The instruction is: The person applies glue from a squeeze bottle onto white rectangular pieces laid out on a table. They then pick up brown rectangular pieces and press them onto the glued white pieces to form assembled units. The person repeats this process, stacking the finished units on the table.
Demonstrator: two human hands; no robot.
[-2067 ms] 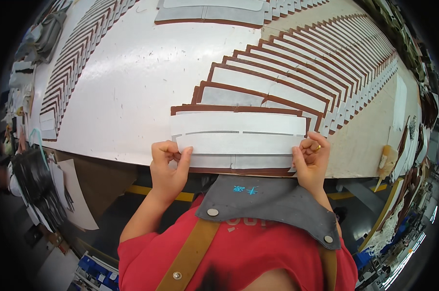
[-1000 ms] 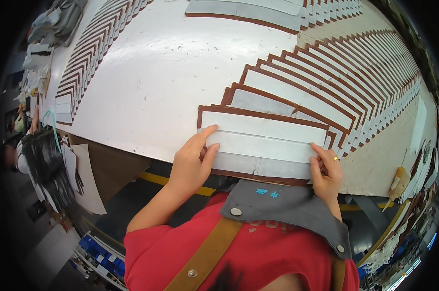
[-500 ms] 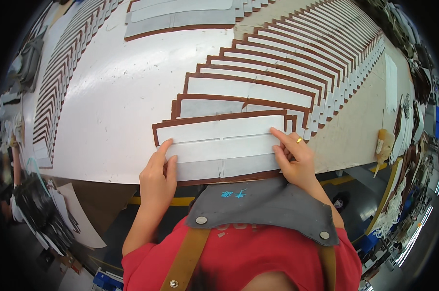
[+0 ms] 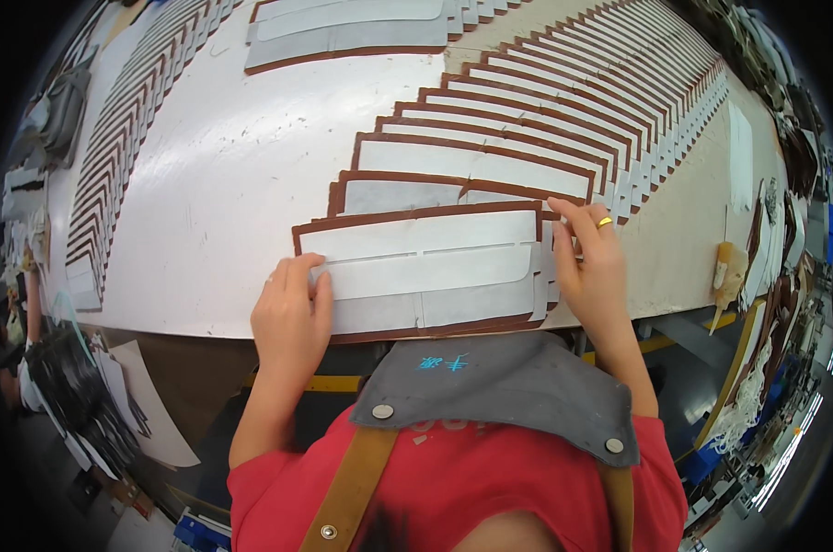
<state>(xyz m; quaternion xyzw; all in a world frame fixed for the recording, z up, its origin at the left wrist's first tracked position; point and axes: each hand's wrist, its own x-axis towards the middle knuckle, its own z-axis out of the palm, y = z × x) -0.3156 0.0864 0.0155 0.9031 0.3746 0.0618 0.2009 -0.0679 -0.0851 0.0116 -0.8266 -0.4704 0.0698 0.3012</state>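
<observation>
Head cam, L of a side-by-side fisheye pair, looks down & fwd, v. close over the grey apron bib [image 4: 508, 382], onto the workbench [image 4: 209, 216]; its near edge sits just below mid-frame, far end prob. squeezed by lens bend.

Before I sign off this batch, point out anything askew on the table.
The front panel lies askew: its top edge rises to the right, while those of the fanned panels behind it slope down that way.
</observation>
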